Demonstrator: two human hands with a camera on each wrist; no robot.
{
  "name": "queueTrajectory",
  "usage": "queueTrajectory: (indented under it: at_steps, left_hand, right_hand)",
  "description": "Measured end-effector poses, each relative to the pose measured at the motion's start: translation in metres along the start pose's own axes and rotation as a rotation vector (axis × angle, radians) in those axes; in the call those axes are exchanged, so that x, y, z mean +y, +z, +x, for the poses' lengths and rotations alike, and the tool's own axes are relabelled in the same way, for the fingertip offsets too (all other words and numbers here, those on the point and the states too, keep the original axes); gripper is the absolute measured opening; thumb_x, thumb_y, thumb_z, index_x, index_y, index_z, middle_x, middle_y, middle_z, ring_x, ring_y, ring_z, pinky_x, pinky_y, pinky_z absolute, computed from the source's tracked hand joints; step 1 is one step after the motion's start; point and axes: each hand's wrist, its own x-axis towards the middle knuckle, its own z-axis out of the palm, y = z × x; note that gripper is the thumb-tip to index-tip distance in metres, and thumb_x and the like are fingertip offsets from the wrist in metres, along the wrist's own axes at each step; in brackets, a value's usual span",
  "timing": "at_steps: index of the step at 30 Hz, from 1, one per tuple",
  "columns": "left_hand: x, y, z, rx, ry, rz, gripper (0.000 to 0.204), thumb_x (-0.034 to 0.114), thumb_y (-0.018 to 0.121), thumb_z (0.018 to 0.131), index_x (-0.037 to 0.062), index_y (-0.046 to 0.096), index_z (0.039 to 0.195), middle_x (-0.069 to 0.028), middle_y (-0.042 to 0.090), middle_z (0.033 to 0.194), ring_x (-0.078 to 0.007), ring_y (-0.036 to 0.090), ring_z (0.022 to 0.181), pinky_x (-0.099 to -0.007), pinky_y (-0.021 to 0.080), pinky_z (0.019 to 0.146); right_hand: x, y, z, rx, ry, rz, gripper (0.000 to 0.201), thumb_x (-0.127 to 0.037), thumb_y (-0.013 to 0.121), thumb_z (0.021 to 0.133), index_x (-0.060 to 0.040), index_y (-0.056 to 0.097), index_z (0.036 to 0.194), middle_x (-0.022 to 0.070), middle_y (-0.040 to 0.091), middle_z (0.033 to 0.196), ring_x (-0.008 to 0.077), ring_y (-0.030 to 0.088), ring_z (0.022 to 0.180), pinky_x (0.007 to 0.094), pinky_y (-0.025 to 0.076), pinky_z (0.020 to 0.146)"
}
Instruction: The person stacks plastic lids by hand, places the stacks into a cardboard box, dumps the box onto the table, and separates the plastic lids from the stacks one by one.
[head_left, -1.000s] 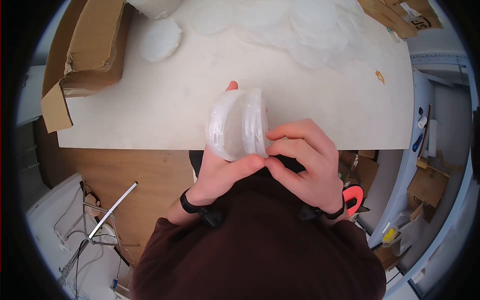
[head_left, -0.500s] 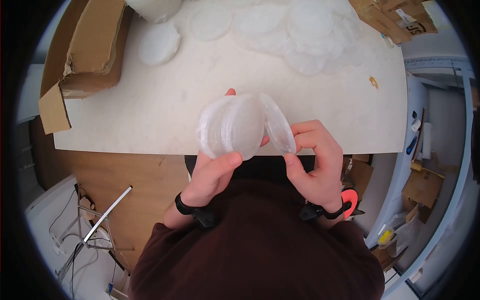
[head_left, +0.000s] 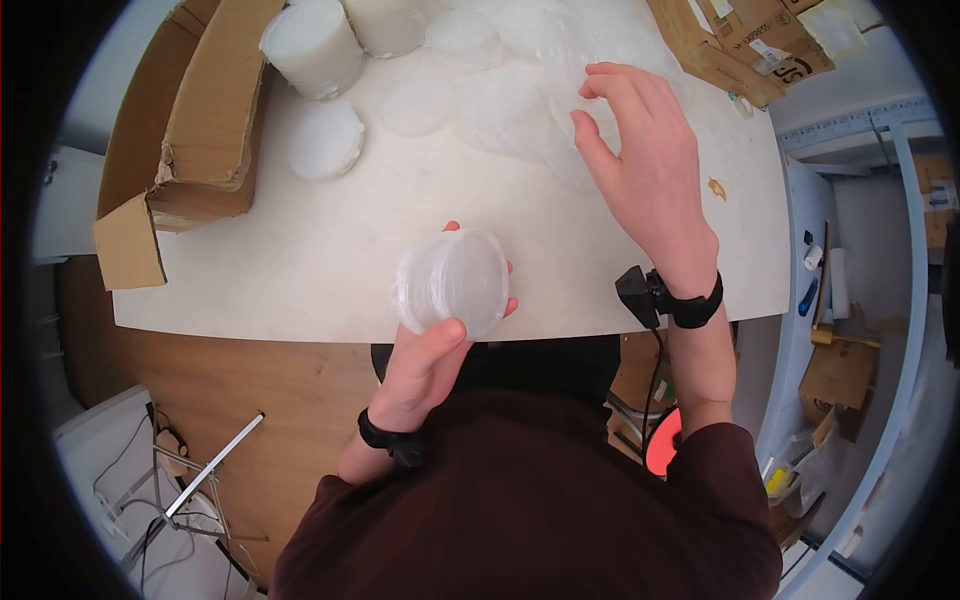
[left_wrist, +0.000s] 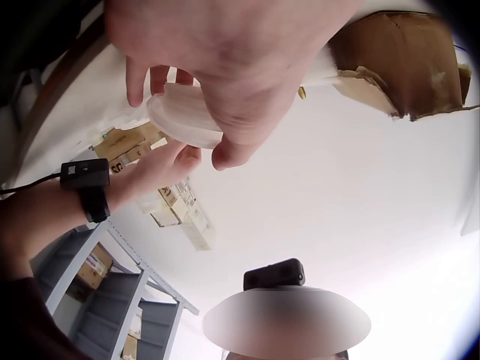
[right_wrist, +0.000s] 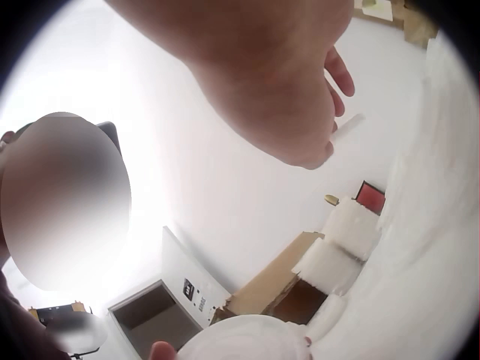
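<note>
Over the table's front edge, my left hand [head_left: 422, 370] grips a short stack of round clear plastic lids [head_left: 470, 282], thumb across the near side and fingertips showing at the far rim. The left wrist view shows this stack [left_wrist: 184, 120] between fingers and thumb. My right hand [head_left: 650, 165] reaches out over loose lids [head_left: 500, 105] spread at the back of the table, its thumb and forefinger tips apart. In the right wrist view a thin pale strip, like a lid seen edge-on [right_wrist: 349, 127], appears right by its fingertips.
Two tall lid stacks [head_left: 315, 55] stand at the back left, with a low stack [head_left: 328, 142] in front of them. An opened cardboard box [head_left: 215, 110] lies at the table's left. Another carton [head_left: 750, 50] sits at the back right. Shelving [head_left: 850, 330] stands to the right.
My right hand peeled a lid off the stack's right side, then moved away and forward over the loose lids; its fingers have parted. My left hand keeps the remaining stack.
</note>
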Motion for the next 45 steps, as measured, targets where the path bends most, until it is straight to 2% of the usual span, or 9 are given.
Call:
queueTrajectory:
  at_steps: [3, 7, 10, 14, 16, 22, 31, 41, 45]
  left_hand:
    - [-0.002, -0.005, 0.000, -0.015, 0.059, -0.006, 0.124, 0.043, 0.093, 0.088, 0.0123, 0.014, 0.179, -0.0137, 0.046, 0.166, -0.0337, 0.050, 0.153, -0.0541, 0.047, 0.123]
    - [-0.005, -0.010, 0.000, -0.044, 0.083, 0.015, 0.131, 0.040, 0.095, 0.088, 0.0100, 0.006, 0.180, -0.0144, 0.049, 0.162, -0.0286, 0.051, 0.150, -0.0482, 0.047, 0.122]
    - [-0.009, -0.013, 0.003, -0.035, 0.119, 0.112, 0.136, 0.040, 0.098, 0.087, 0.0094, 0.003, 0.180, -0.0129, 0.050, 0.161, -0.0263, 0.051, 0.149, -0.0456, 0.046, 0.121]
    - [-0.009, -0.009, 0.004, -0.056, 0.108, 0.187, 0.138, 0.040, 0.099, 0.085, 0.0093, 0.003, 0.180, -0.0112, 0.050, 0.161, -0.0246, 0.051, 0.148, -0.0452, 0.043, 0.122]
    - [-0.009, -0.010, 0.004, -0.083, 0.103, 0.210, 0.137, 0.038, 0.099, 0.086, 0.0083, 0.004, 0.180, -0.0106, 0.045, 0.166, -0.0238, 0.047, 0.152, -0.0452, 0.040, 0.125]
    - [-0.014, -0.009, 0.003, -0.054, 0.112, 0.271, 0.130, 0.031, 0.096, 0.089, 0.0067, 0.006, 0.179, -0.0100, 0.028, 0.178, -0.0224, 0.036, 0.159, -0.0452, 0.037, 0.128]
    - [-0.007, -0.003, 0.000, -0.058, 0.086, 0.231, 0.127, 0.028, 0.095, 0.089, 0.0062, 0.007, 0.179, -0.0122, 0.038, 0.174, -0.0254, 0.041, 0.157, -0.0462, 0.036, 0.128]
    - [-0.009, -0.005, -0.004, -0.086, 0.071, 0.241, 0.122, 0.030, 0.092, 0.092, 0.0050, 0.010, 0.179, -0.0125, 0.040, 0.172, -0.0253, 0.042, 0.156, -0.0455, 0.036, 0.128]
    - [-0.009, 0.001, -0.006, -0.042, 0.190, 0.335, 0.113, 0.026, 0.085, 0.097, 0.0050, 0.011, 0.179, -0.0134, 0.039, 0.173, -0.0259, 0.042, 0.157, -0.0464, 0.037, 0.128]
  right_hand:
    - [-0.011, 0.004, 0.001, -0.144, 0.010, -0.022, 0.025, -0.006, 0.080, 0.091, -0.0031, 0.070, 0.114, 0.0123, 0.075, 0.124, 0.0339, 0.071, 0.112, 0.0415, 0.060, 0.091]
    - [-0.061, -0.023, -0.031, -0.464, 0.195, 0.515, 0.034, -0.006, 0.087, 0.085, -0.0044, 0.073, 0.116, 0.0131, 0.074, 0.124, 0.0350, 0.072, 0.112, 0.0418, 0.061, 0.093]
    - [-0.086, -0.025, -0.060, -0.498, 0.204, 0.694, 0.035, -0.003, 0.090, 0.081, -0.0052, 0.073, 0.112, 0.0112, 0.074, 0.118, 0.0330, 0.072, 0.104, 0.0407, 0.061, 0.086]
    - [-0.096, -0.017, -0.087, -0.417, 0.287, 0.679, 0.034, 0.001, 0.089, 0.079, -0.0060, 0.074, 0.108, 0.0090, 0.073, 0.111, 0.0300, 0.071, 0.094, 0.0392, 0.059, 0.077]
    - [-0.095, -0.015, -0.093, -0.327, 0.286, 0.667, 0.031, 0.004, 0.086, 0.079, -0.0059, 0.073, 0.105, 0.0085, 0.073, 0.106, 0.0285, 0.069, 0.087, 0.0387, 0.056, 0.071]
    - [-0.096, -0.016, -0.096, -0.311, 0.307, 0.698, 0.029, 0.008, 0.083, 0.080, -0.0046, 0.072, 0.104, 0.0094, 0.073, 0.104, 0.0294, 0.069, 0.087, 0.0394, 0.056, 0.071]
    - [-0.095, -0.023, -0.103, -0.407, 0.374, 0.801, 0.025, 0.009, 0.080, 0.086, -0.0025, 0.071, 0.107, 0.0120, 0.072, 0.104, 0.0305, 0.069, 0.088, 0.0388, 0.056, 0.073]
    - [-0.095, -0.028, -0.109, -0.445, 0.469, 0.943, 0.020, 0.008, 0.076, 0.092, -0.0021, 0.066, 0.107, 0.0116, 0.068, 0.101, 0.0260, 0.065, 0.083, 0.0351, 0.053, 0.070]
    - [-0.095, -0.027, -0.110, -0.395, 0.405, 0.866, 0.020, 0.006, 0.076, 0.091, -0.0020, 0.066, 0.105, 0.0115, 0.068, 0.100, 0.0256, 0.065, 0.082, 0.0349, 0.053, 0.070]
